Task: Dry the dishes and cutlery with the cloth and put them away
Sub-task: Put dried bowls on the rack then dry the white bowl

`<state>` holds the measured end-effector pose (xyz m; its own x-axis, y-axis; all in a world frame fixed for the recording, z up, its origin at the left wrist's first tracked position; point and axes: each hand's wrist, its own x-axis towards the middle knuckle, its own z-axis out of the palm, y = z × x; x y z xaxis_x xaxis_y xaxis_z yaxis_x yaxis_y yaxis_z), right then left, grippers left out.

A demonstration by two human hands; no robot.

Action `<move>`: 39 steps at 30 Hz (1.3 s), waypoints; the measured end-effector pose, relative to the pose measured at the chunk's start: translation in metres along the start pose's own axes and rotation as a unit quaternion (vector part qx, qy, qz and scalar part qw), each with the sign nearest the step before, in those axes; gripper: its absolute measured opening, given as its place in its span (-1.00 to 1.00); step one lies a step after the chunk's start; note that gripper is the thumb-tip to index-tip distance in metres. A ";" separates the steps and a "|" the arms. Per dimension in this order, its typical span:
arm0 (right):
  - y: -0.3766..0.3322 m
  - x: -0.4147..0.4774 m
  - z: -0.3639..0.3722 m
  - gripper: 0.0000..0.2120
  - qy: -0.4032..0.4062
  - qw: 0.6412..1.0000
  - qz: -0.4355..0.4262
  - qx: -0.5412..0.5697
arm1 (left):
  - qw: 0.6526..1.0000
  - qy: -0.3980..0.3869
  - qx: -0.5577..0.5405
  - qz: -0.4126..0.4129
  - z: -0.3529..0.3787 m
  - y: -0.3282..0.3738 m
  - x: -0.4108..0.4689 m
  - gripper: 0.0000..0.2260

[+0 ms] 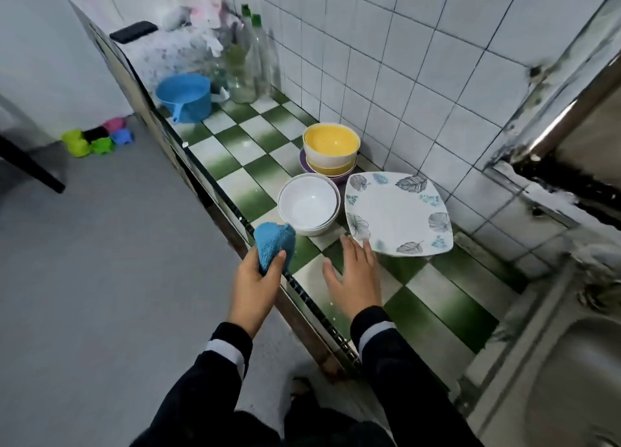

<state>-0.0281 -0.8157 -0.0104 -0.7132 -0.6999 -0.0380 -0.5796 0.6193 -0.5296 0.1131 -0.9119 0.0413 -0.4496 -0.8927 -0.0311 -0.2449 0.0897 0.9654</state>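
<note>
A person stands at a narrow kitchen counter (pixel 235 137) tiled in green and white checks, seen from above over both dark sleeves. The left hand (pixel 258 278) hangs over the counter's dark front edge, its fingers curled round a bunched blue cloth (pixel 274 245) that sits just beside the nearest dish. The right hand (pixel 356 275) holds nothing; it is spread flat and relaxed above the tiles, fingertips at the near left corner of a square plate (pixel 400 211) printed with grey and blue leaves, though whether they touch it cannot be told. Left of the plate, and almost against it, stand nested white bowls (pixel 307 204) close to the front edge. Behind them, against the white tiled wall (pixel 420 60), stacked yellow bowls (pixel 331 144) rest on a purple plate (pixel 304 164). Bare tiles run on beyond the bowls to a blue dipper (pixel 184 99) and a cluster of glass bottles (pixel 248 63) at the far end. Bare tiles also lie between the hands and a steel sink (pixel 571 379) at the right. To the left, the counter drops to open grey floor (pixel 100 262).
</note>
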 end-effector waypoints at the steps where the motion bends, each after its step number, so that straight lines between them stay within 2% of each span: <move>1: -0.003 0.009 0.002 -0.41 -0.002 1.000 0.006 0.003 | 1.000 -0.006 0.002 0.002 0.001 0.001 0.010 -0.87; 7: -0.015 0.062 0.024 -0.46 0.004 0.999 0.051 -0.009 | 0.999 -0.054 -0.003 0.003 -0.001 -0.002 0.075 -0.84; 12: -0.032 0.115 0.043 -0.53 0.030 0.987 0.146 -0.065 | 0.992 -0.123 0.010 -0.017 -0.007 -0.021 0.144 -0.83; 17: -0.055 0.170 0.060 -0.52 -0.012 0.948 0.295 -0.116 | 0.979 -0.203 0.019 -0.013 -0.025 -0.025 0.219 -0.87; 24: -0.072 0.212 0.070 -0.57 0.035 0.906 0.400 -0.136 | 0.964 -0.262 0.051 0.014 -0.047 -0.027 0.291 -0.87; 32: -0.062 0.230 0.083 -0.66 0.023 0.879 0.433 -0.200 | 0.945 -0.324 0.046 0.022 -0.041 -0.027 0.314 -0.86; 36: -0.056 0.226 0.081 -0.60 -0.021 0.882 0.431 -0.192 | 0.939 -0.341 0.043 0.017 -0.029 -0.022 0.313 -0.85; 39: -0.057 0.223 0.080 -0.49 -0.019 0.890 0.436 -0.131 | 0.934 -0.356 0.035 0.018 -0.021 -0.017 0.313 -0.84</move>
<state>-0.1224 -1.0354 -0.0563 -0.9261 0.0799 -0.3688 0.1130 0.9912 -0.0691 -0.0049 -1.2018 0.0204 -0.9094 -0.3712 -0.1877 -0.2637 0.1654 0.9503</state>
